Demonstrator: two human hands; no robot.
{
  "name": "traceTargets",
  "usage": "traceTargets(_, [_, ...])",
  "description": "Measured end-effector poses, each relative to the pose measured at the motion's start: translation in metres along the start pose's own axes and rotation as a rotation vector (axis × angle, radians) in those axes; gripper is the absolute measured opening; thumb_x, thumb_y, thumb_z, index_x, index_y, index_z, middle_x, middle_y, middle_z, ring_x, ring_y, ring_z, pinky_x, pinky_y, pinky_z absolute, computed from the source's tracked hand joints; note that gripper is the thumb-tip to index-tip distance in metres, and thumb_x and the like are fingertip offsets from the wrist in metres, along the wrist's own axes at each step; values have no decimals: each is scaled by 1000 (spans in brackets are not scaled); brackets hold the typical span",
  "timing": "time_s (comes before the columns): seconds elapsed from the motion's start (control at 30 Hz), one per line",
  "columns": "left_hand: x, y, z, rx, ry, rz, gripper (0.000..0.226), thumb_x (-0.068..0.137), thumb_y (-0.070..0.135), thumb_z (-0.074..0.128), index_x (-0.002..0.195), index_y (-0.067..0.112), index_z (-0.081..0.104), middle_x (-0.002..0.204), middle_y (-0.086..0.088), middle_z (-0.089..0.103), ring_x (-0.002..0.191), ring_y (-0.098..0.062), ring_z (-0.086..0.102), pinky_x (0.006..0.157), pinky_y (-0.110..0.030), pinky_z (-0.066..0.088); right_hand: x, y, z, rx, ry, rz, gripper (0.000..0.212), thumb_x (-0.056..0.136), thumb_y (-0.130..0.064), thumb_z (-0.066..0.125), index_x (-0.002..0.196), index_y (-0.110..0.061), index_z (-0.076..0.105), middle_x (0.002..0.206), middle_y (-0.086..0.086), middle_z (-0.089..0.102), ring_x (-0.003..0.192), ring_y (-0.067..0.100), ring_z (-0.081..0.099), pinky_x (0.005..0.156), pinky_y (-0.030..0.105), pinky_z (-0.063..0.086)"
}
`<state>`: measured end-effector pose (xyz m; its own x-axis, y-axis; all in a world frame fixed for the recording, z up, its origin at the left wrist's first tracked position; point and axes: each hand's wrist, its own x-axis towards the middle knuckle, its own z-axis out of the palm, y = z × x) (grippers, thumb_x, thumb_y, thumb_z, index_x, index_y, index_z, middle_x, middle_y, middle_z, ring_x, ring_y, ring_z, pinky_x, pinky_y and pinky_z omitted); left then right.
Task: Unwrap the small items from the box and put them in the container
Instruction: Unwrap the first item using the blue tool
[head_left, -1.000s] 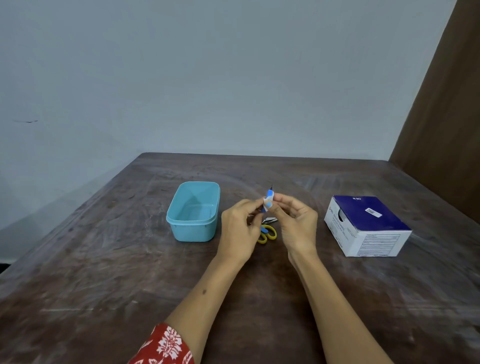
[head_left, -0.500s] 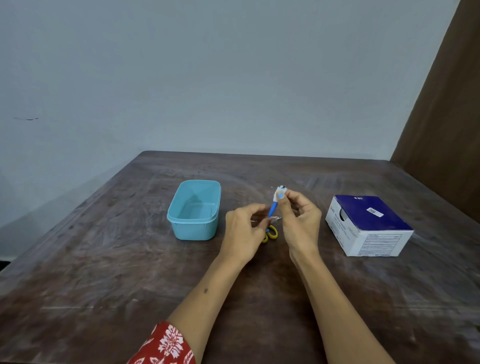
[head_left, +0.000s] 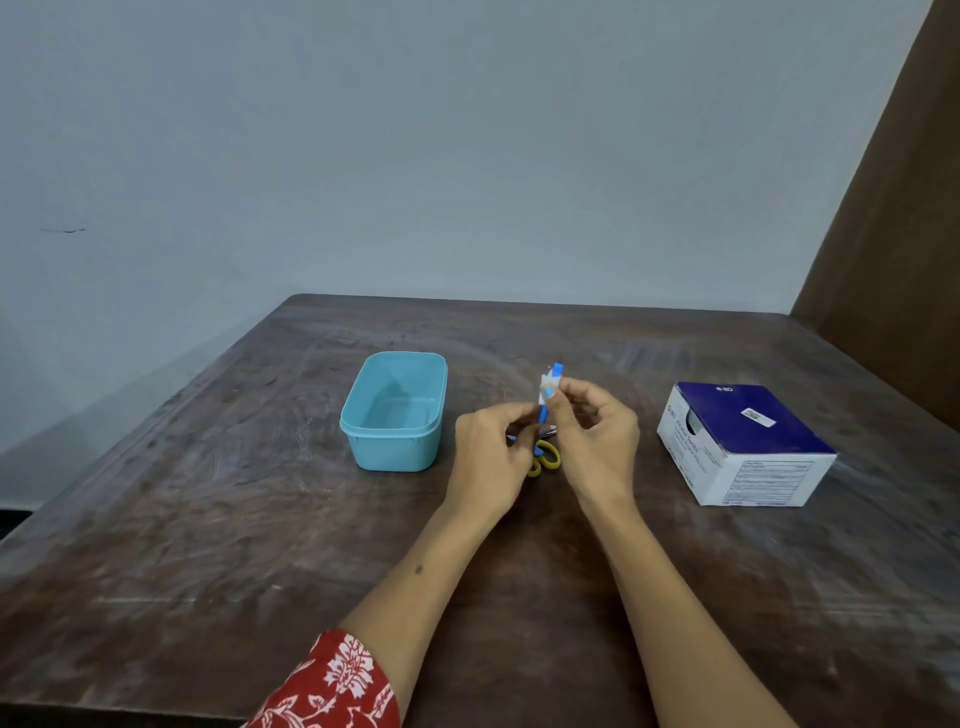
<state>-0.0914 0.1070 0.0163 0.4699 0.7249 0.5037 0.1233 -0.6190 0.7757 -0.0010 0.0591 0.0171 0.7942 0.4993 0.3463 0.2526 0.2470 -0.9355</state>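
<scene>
A small blue-and-white wrapped item (head_left: 549, 388) is held upright over the middle of the table. My right hand (head_left: 597, 436) pinches its upper end and my left hand (head_left: 493, 452) pinches its lower end. The two ends are pulled slightly apart, with the wrapper partly peeled. The light blue container (head_left: 395, 410) stands open to the left of my hands, and nothing shows inside it. The blue-and-white cardboard box (head_left: 743, 441) sits to the right, with a round opening in its left side.
Yellow-handled scissors (head_left: 545, 457) lie on the brown wooden table (head_left: 208, 519) just under my hands, partly hidden. A grey wall stands behind the table and a brown panel (head_left: 893, 260) rises at the right.
My hands have drawn apart, the right lifting the item's upper end up and to the right. The wrapper has stretched and begun to peel open.
</scene>
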Motion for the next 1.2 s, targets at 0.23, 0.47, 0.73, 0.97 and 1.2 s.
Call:
traceTargets(0.23, [1, 0, -1, 32, -52, 6, 27, 83, 2, 61, 105, 14, 71, 94, -1, 74, 83, -7, 67, 78, -24, 55, -1, -4, -1, -5, 99, -85, 12, 84, -14, 68, 85, -25, 69, 88, -1, 69, 70, -4, 63, 61, 9, 46])
traceTargets(0.47, [1, -2, -3, 65, 26, 56, 28, 83, 1, 61, 108, 12, 70, 96, -3, 74, 86, -10, 68, 80, -24, 55, -4, 0, 3, -66, 15, -67, 10, 81, -16, 71, 85, -26, 71, 88, 1, 71, 75, 8, 66, 66, 19, 52])
traceTargets(0.73, [-1, -5, 1, 68, 13, 83, 27, 84, 2, 60, 107, 11, 71, 96, -3, 74, 85, -10, 67, 79, -24, 54, -5, -2, 2, -55, 59, -90, 12, 82, -16, 71, 84, -27, 70, 86, 0, 70, 72, 2, 64, 64, 14, 49])
traceTargets(0.97, [-1, -4, 2, 132, -15, 105, 28, 84, 1, 59, 107, 12, 70, 95, -5, 72, 85, -14, 66, 78, -28, 53, -3, -7, 0, 15, 196, -103, 14, 82, -13, 69, 84, -27, 70, 82, -7, 67, 75, 7, 64, 72, 25, 51])
traceTargets(1.2, [2, -7, -1, 156, 17, 121, 27, 83, 1, 59, 104, 12, 71, 93, -4, 73, 83, -13, 66, 77, -32, 54, -4, -5, 1, -42, 118, -100, 17, 80, -15, 73, 81, -31, 69, 82, -4, 68, 72, 4, 63, 69, 20, 51])
